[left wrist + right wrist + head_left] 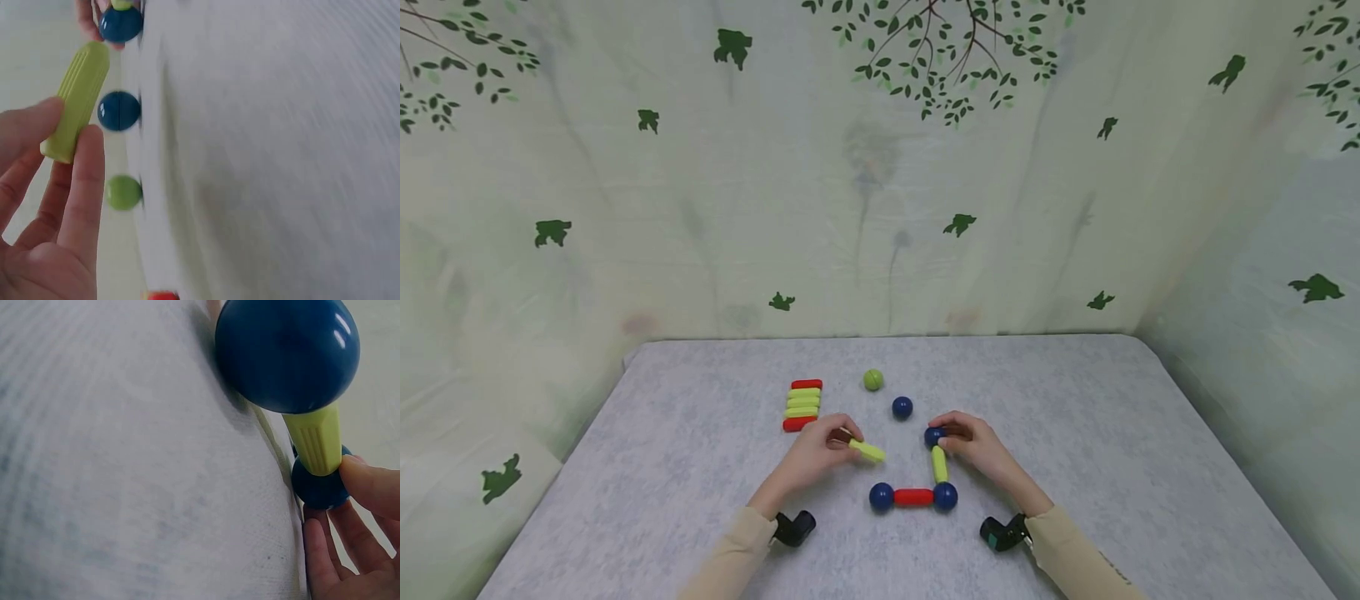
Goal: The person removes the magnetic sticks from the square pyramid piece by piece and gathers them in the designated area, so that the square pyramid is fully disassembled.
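Note:
My left hand [822, 450] pinches a yellow-green rod [76, 103] between thumb and fingers, raised off the table in the left wrist view. With my right hand [973, 446] I hold a blue ball [934, 437] at the far end of another yellow-green rod [939, 465]. That rod runs to a second blue ball [945, 497] at a corner. From the corner a red rod [913, 497] lies leftward to a third blue ball [882, 497]. Together they form an L on the table. In the right wrist view the corner ball [287, 353] looms close.
A loose blue ball [902, 407] and a green ball [872, 380] lie beyond the hands. At the back left, several yellow-green rods [803, 402] lie in a row between two red rods [807, 384]. A pale cloth covers the table [700, 400]; a leaf-printed curtain hangs behind.

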`<state>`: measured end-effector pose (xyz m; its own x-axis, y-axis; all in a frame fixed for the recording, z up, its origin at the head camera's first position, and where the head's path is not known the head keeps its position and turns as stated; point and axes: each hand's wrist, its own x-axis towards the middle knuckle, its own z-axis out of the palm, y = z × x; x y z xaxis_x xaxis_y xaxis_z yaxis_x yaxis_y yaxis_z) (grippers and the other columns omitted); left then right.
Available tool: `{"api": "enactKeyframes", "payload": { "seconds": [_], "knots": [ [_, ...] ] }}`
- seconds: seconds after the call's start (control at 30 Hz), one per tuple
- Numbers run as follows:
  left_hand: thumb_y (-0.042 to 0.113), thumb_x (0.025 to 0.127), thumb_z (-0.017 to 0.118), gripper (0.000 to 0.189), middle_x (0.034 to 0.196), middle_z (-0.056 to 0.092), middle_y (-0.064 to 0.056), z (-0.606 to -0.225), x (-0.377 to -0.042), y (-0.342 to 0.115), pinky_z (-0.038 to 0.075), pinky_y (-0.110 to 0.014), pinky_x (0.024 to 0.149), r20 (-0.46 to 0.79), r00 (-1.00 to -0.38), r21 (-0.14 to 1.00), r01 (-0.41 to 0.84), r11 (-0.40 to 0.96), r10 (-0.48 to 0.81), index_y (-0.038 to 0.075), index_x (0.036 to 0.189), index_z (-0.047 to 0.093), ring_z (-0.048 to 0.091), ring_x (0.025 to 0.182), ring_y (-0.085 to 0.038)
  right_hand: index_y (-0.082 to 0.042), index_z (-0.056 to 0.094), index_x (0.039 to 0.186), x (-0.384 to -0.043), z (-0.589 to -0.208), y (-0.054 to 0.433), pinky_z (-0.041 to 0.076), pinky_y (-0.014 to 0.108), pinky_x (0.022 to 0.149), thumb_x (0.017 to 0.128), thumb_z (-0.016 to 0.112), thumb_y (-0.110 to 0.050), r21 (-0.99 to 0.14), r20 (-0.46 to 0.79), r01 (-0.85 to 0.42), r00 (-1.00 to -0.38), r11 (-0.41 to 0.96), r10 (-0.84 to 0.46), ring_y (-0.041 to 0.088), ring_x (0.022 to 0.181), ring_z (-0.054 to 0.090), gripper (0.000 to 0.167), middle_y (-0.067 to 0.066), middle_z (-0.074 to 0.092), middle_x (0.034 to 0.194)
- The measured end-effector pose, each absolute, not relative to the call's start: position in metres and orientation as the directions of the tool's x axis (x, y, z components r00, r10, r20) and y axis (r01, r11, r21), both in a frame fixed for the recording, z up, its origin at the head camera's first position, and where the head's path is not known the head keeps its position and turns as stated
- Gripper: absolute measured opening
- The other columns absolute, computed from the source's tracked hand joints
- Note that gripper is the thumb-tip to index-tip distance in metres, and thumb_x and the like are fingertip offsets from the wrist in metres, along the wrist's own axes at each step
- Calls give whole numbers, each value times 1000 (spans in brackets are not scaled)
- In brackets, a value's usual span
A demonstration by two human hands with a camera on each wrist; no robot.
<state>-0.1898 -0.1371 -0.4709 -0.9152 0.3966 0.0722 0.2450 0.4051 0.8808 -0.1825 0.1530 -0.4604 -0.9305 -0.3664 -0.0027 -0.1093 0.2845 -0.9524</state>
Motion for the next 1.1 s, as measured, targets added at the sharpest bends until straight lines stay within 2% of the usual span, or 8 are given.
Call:
{"api": "enactKeyframes", "payload": {
  "seconds": [0.13, 0.3, 0.57, 0.77, 0.9, 1.0, 1.1],
  "knots": [
    [2, 82, 73, 15, 93, 63, -2, -470, -187, -158, 52, -29, 79, 84, -967, 873, 188, 449, 241, 10, 91, 64, 62, 91, -18, 6, 59, 118, -182, -461, 153, 45, 35, 85, 92, 56, 3, -951, -3, -108, -933, 289, -360, 34, 107, 56, 26, 21, 59, 119],
    [1, 81, 74, 16, 92, 63, -3, -471, -185, -185, 50, -28, 73, 131, -988, 831, 152, 536, 77, 8, 91, 65, 58, 86, -19, 6, 59, 118, -182, -460, 153, 46, 37, 87, 92, 57, 3, -951, -4, -107, -934, 291, -357, 34, 108, 56, 26, 20, 59, 119],
    [-2, 81, 72, 13, 92, 65, -9, -471, -187, -205, 50, -33, 72, 122, -992, 778, 87, 622, -13, 4, 88, 63, 60, 86, -23, 6, 59, 119, -182, -460, 154, 46, 41, 89, 92, 57, 3, -950, -3, -108, -935, 292, -355, 34, 108, 56, 27, 20, 59, 119],
    [-6, 78, 71, 15, 87, 63, -9, -474, -193, -205, 50, -34, 69, 132, -991, 739, 96, 666, -3, 2, 83, 60, 60, 80, -23, 6, 59, 119, -182, -460, 153, 45, 40, 89, 92, 57, 3, -952, -1, -110, -933, 286, -359, 35, 109, 55, 27, 21, 59, 120],
    [-5, 79, 71, 16, 84, 57, -7, -476, -195, -204, 49, -36, 71, 158, -987, 695, 130, 708, 26, 4, 82, 59, 56, 79, -21, 6, 59, 119, -182, -460, 152, 46, 39, 89, 92, 57, 2, -948, -8, -107, -933, 298, -359, 34, 109, 55, 27, 20, 59, 120],
    [-3, 80, 72, 17, 87, 55, -5, -475, -193, -201, 48, -34, 71, 201, -973, 687, 225, 691, 116, 7, 85, 61, 54, 82, -20, 6, 59, 119, -182, -460, 152, 46, 40, 89, 92, 57, 2, -947, -9, -106, -934, 304, -356, 34, 108, 56, 27, 20, 59, 119],
    [-3, 82, 71, 17, 93, 59, -4, -470, -188, -192, 50, -31, 72, 205, -929, 715, 356, 602, 307, 8, 92, 63, 56, 85, -20, 5, 60, 119, -182, -460, 152, 46, 40, 89, 92, 57, 3, -947, -7, -106, -938, 304, -348, 33, 108, 56, 27, 19, 59, 119]
  ]
}}
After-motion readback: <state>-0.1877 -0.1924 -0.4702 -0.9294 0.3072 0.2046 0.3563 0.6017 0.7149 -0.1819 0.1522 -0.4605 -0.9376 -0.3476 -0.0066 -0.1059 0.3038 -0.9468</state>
